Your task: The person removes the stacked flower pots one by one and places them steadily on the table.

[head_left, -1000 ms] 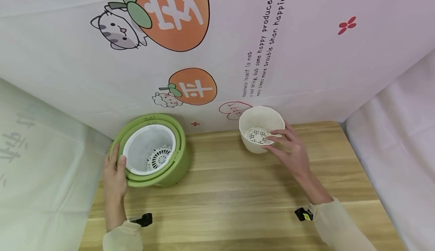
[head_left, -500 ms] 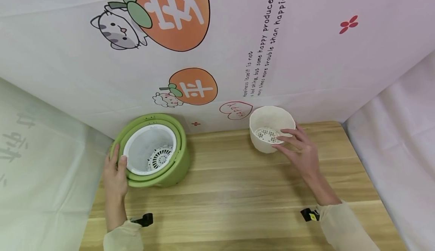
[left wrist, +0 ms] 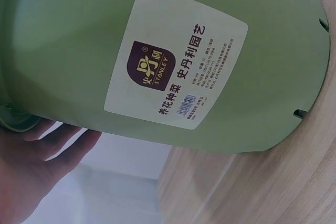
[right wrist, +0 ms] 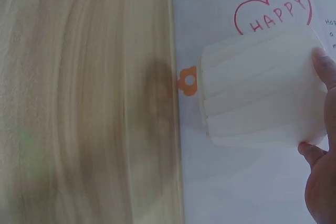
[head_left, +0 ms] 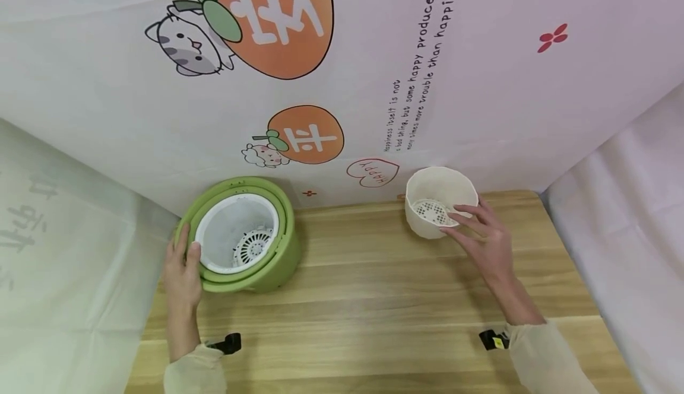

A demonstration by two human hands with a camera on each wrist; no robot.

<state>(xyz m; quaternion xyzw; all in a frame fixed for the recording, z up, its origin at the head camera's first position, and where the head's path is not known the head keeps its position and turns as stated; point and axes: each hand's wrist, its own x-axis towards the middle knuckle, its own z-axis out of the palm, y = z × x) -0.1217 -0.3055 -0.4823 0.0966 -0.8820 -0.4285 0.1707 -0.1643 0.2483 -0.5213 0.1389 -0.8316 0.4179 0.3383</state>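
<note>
In the head view, my left hand (head_left: 183, 272) grips the left rim of a stack of green flower pots (head_left: 283, 266), its thumb over the inner edge. A white flower pot (head_left: 220, 234) with a slotted bottom sits nested inside them. The left wrist view shows the outer green wall (left wrist: 58, 51) with a white label (left wrist: 176, 66). To the right, my right hand (head_left: 488, 245) pinches the rim of a separate cream-white flower pot (head_left: 449, 189) with a perforated base. In the right wrist view, this pot (right wrist: 257, 93) is held off the table, against the printed backdrop.
The wooden table (head_left: 363, 299) stretches between the two hands. A printed white cloth (head_left: 481, 97) rises behind its back edge, and more cloth (head_left: 64, 251) hangs at both sides. A small black device (head_left: 227, 344) sits at each wrist.
My right hand has moved to the right with the cream-white flower pot, by roughly half the pot's width. The left hand and the green flower pots have stayed in place.
</note>
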